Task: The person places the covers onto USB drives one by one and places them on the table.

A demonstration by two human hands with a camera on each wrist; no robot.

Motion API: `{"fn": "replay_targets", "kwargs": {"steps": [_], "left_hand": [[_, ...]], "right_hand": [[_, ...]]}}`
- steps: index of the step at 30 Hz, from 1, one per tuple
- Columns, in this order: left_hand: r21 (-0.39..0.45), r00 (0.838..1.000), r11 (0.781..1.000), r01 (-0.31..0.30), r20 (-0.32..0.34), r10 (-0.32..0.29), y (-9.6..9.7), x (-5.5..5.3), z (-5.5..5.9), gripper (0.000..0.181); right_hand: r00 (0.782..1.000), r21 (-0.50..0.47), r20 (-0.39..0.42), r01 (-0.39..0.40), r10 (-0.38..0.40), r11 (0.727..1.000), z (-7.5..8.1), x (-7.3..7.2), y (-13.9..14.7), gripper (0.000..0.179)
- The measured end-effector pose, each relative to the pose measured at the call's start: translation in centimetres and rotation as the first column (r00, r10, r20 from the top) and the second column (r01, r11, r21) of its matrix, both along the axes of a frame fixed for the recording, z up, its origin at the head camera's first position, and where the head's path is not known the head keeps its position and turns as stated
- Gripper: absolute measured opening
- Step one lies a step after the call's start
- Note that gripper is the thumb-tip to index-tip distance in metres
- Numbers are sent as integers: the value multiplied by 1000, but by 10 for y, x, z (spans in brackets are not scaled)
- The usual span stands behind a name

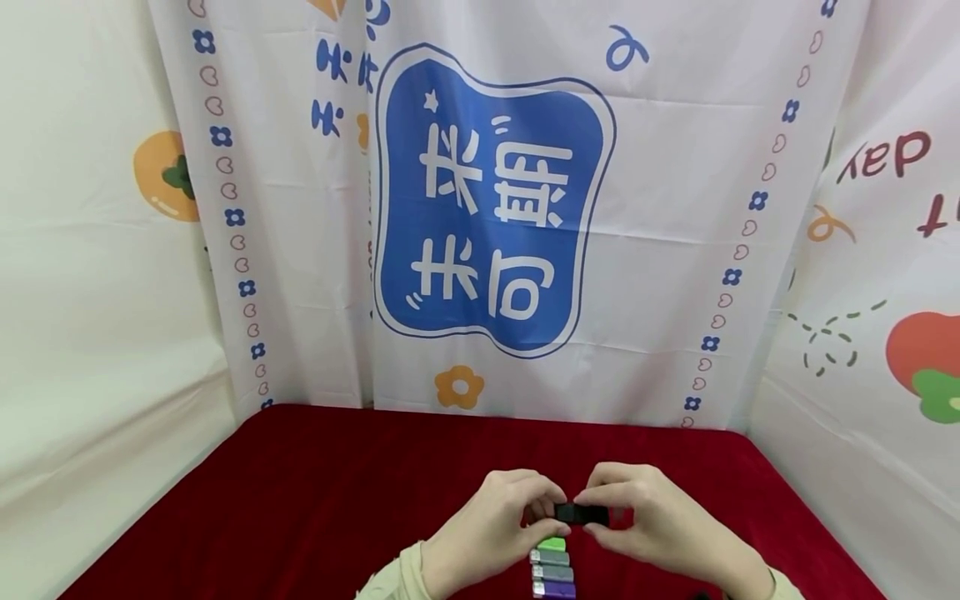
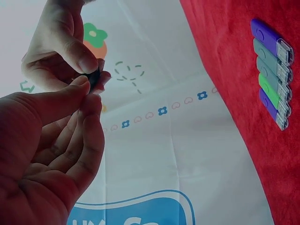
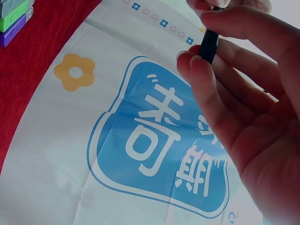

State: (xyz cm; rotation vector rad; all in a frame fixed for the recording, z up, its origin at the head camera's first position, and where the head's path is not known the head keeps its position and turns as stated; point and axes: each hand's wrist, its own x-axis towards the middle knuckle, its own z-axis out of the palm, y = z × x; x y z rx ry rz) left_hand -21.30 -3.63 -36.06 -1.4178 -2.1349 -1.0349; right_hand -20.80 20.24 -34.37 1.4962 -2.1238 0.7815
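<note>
Both hands meet over the table at a small black USB flash drive (image 1: 592,515). My left hand (image 1: 510,518) pinches its left end between thumb and fingers. From the other side my right hand (image 1: 651,518) grips the body with thumb and fingertips. In the right wrist view the dark drive (image 3: 209,48) slants between the fingers, its far end by the other hand. The left wrist view shows only a bit of it, the rest covered by fingers. Just below the hands lies a row of capped USB flash drives, including a green one (image 1: 552,544) and a purple one (image 1: 555,590).
A red cloth (image 1: 337,483) covers the table. In the left wrist view the row also has grey drives (image 2: 266,50) and a second purple drive (image 2: 268,101), side by side. Printed white curtains (image 1: 675,250) enclose the table at the back and sides.
</note>
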Motion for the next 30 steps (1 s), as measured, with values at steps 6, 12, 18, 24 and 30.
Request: {"fn": "replay_targets", "kwargs": {"steps": [6,12,18,24,30], "left_hand": [[17,1000,1000,3,-9,-3,0,-1,-2,22],[7,1000,1000,10,-12,-10,-1,-1,-2,21],[-68,999,997,31,16,-30,-2,-2,-1,20],[-187,998,982,9,70,4,-3,-4,-4,19],[-395,970,905,-161,107,220,-10,-4,-2,19]], "right_hand": [[1000,6,-16,-13,13,1000,1,0,-3,39],[1000,6,-15,-21,21,1000,-1,0,-4,38],[999,32,42,0,-1,999,-4,1,-6,35],[988,93,146,36,-49,995,-11,-1,-11,29],[954,274,210,151,-212,950,-23,-8,-17,19]]}}
